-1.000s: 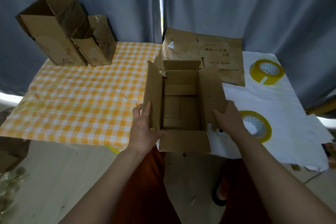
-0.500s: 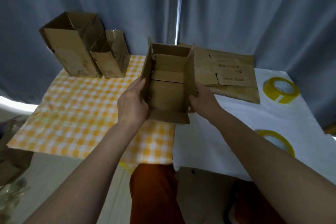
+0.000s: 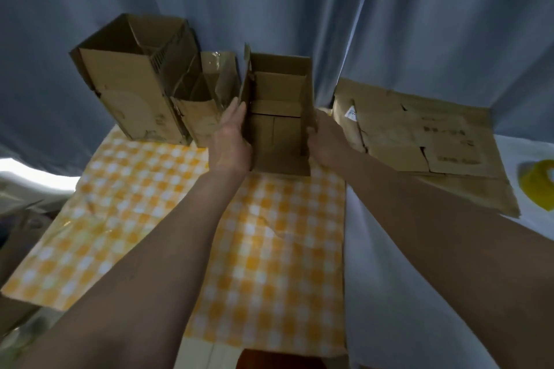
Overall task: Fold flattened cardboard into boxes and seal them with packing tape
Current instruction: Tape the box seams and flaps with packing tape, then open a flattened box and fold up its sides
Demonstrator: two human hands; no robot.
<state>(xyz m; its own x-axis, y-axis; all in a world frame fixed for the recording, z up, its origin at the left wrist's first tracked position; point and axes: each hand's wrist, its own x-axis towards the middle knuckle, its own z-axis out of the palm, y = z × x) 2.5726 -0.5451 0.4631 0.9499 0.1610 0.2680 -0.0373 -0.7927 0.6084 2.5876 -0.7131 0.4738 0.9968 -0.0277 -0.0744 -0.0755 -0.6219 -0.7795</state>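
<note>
Here we have both hands on one open box (image 3: 280, 129), held between them at the far side of the bench (image 3: 389, 249): our left hand (image 3: 232, 141) lies flat with straight fingers against the box's left wall, and our right hand (image 3: 322, 144) holds the right wall, thumb curled over its near edge. The box stands upright with its top flaps up and its mouth toward us, so we can see the folded bottom flaps inside; whether it rests on the checked cloth (image 3: 180, 219) or hangs just above it, we cannot tell. As we read it, the folding of this box is done and we are parking it in the row of built boxes: the small open box (image 3: 204, 117) is just beside our left hand, and the tall open box (image 3: 132, 87) is beyond that. The next move calls for setting it down square, close to its neighbour without knocking it, then letting go. To our right lies the stack of flattened cardboard (image 3: 425, 141), near our right forearm, and a roll of yellow packing tape (image 3: 536, 186) sits at the frame's right edge, well apart from both hands.
</note>
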